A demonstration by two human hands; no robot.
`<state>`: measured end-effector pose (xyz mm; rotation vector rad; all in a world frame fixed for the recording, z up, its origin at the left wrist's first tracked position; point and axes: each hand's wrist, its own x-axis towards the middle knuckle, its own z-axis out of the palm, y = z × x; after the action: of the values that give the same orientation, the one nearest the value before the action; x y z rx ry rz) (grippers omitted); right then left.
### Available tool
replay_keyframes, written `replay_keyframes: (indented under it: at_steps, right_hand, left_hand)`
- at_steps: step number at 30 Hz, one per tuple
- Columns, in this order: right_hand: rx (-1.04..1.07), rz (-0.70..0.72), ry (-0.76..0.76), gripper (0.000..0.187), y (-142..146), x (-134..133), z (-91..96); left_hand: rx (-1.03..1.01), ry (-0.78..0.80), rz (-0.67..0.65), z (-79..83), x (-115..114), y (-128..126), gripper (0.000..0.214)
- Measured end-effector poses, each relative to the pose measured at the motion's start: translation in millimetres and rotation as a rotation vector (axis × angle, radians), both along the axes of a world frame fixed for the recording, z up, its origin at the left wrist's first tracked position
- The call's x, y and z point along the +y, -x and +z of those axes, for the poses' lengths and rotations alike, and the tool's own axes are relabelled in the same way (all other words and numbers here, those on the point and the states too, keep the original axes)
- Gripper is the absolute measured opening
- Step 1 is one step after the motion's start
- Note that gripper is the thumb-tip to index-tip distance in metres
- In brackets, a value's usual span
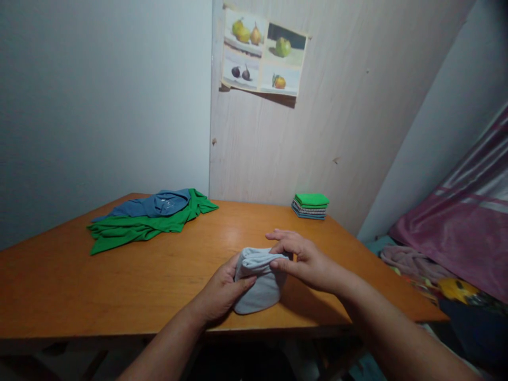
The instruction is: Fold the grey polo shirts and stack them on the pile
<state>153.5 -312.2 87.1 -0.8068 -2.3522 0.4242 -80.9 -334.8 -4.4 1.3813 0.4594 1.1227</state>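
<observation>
A light grey folded cloth (260, 291) stands in a thick bundle near the front edge of the wooden table, its rolled layers showing on top. My left hand (226, 291) grips its left side, thumb across the front and fingers hidden behind. At the upper right corner, my right hand (301, 259) pinches the cloth's edge between thumb and index finger, with the other fingers stretched out above.
Crumpled green (138, 230) and blue (166, 203) garments lie at the table's back left. A neat stack of folded cloths (310, 206), green on top, sits at the back right. The wooden table (119, 296) meets the wall behind. Beyond its right edge are a pink curtain (456, 227) and piled fabrics.
</observation>
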Motion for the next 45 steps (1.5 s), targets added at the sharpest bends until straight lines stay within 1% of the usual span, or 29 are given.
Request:
replay_keyframes:
  at_steps: [2,6,9,12,13,16,17,18,21,22,25,27,30,31,34,37,39,42,43,44,45]
  right_hand:
    - [0.037,-0.01,0.007,0.015,1.1,1.1,-3.8]
    - [0.071,-0.093,0.007,0.018,-3.5,-0.5,-7.4]
    - [0.046,-0.112,0.035,0.018,-11.0,-2.7,-5.5]
    - [0.011,-0.128,0.09,0.021,-16.4,-4.2,0.8]
    - [0.001,-0.144,0.104,0.027,-17.3,-4.3,3.5]
    - [-0.058,-0.194,0.155,0.068,-17.5,-1.9,9.4]
    - [-0.081,-0.195,0.183,0.073,-17.0,-0.3,9.9]
    - [-0.096,-0.18,0.219,0.069,-16.5,1.4,9.3]
    - [-0.07,-0.105,0.316,0.036,-15.4,6.2,3.5]
    - [-0.051,-0.096,0.33,0.031,-15.3,7.0,1.3]
    - [-0.023,-0.106,0.343,0.027,-15.7,6.9,-1.4]
    - [-0.022,-0.083,0.353,0.028,-15.8,5.6,0.5]
    - [-0.016,-0.044,0.339,0.04,-14.6,4.1,5.3]
    - [-0.018,-0.04,0.339,0.039,-13.9,3.9,6.4]
    - [-0.035,-0.047,0.356,0.027,-11.5,3.6,8.5]
    - [-0.086,-0.073,0.307,0.027,-7.5,1.0,12.5]
    - [-0.15,-0.075,0.25,0.04,-1.3,-2.8,17.5]
    - [-0.238,-0.068,0.142,0.071,15.6,-9.6,26.3]
    - [-0.264,-0.068,0.102,0.077,22.7,-11.4,28.7]
    - [-0.297,-0.068,0.067,0.079,29.8,-12.8,30.7]
    - [-0.339,-0.069,0.043,0.076,36.5,-13.8,32.0]
  left_hand:
    - [-0.001,0.002,-0.009,-0.2,0.1,0.1,0.049]
    - [-0.003,0.01,-0.011,2.4,-2.1,-1.0,0.047]
    - [-0.018,0.007,-0.023,5.3,-3.6,-2.6,0.048]
    - [-0.016,0.006,-0.026,7.8,-4.5,-3.9,0.046]
    - [-0.014,0.005,-0.024,8.5,-4.9,-4.0,0.046]
    - [-0.013,-0.011,-0.018,10.1,-6.0,-3.7,0.047]
    - [-0.013,-0.016,-0.014,10.4,-6.3,-3.5,0.047]
    - [-0.011,-0.019,-0.01,10.7,-6.5,-3.3,0.047]
    - [0.001,-0.005,-0.008,10.7,-6.5,-3.3,0.046]
    - [0.004,-0.003,-0.011,10.5,-6.3,-3.4,0.045]
    - [0.003,-0.018,-0.011,9.4,-5.6,-3.5,0.046]
    - [0.004,-0.028,0.001,8.1,-5.3,-3.0,0.046]
    - [0.017,-0.01,0.016,5.4,-5.0,-2.2,0.046]
    - [0.017,0.003,0.014,4.4,-5.0,-2.2,0.046]
    - [-0.006,0.027,0.011,2.3,-5.3,-3.0,0.045]
    - [-0.019,0.028,0.012,2.5,-6.2,-4.3,0.044]
    - [-0.022,0.037,-0.001,3.5,-6.8,-4.8,0.043]
    - [-0.033,0.049,-0.001,4.4,-6.4,-5.1,0.045]
    - [-0.032,0.048,0.004,4.4,-5.7,-5.0,0.047]
    - [-0.029,0.044,0.009,4.1,-4.8,-4.8,0.049]
    - [-0.023,0.038,0.015,3.7,-3.7,-4.5,0.05]
